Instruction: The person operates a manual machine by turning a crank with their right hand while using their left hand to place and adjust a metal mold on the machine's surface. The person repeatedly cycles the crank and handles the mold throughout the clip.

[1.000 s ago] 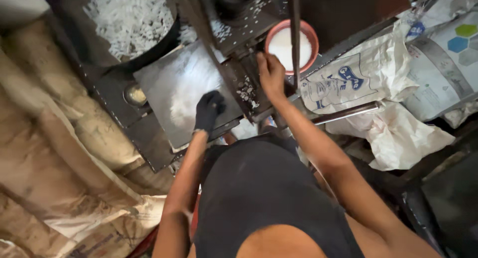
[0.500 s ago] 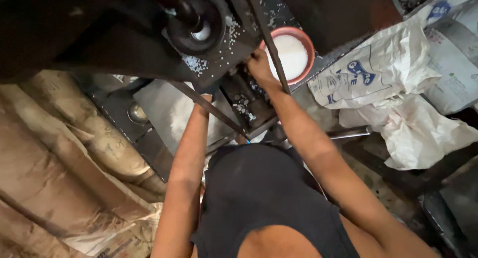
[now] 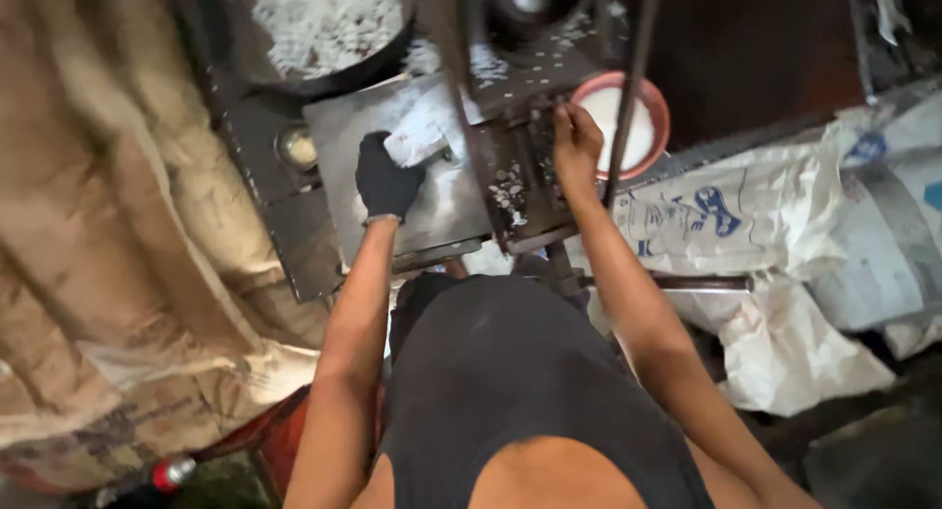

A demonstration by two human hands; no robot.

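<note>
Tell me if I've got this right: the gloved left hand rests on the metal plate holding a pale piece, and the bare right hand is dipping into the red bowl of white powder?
Not quite. In the head view the bare right hand sits on the dark machine block beside the red bowl, not in it. The rest holds: the gloved left hand rests on the metal plate, holding a pale piece.

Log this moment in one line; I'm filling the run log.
left hand: gloved, holds white piece on metal plate | right hand: bare, on press beside bowl

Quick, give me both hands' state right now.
Left hand: gloved, fingers closed on a white piece over the metal plate.
Right hand: bare, resting on the press; grip cannot be told.
</note>
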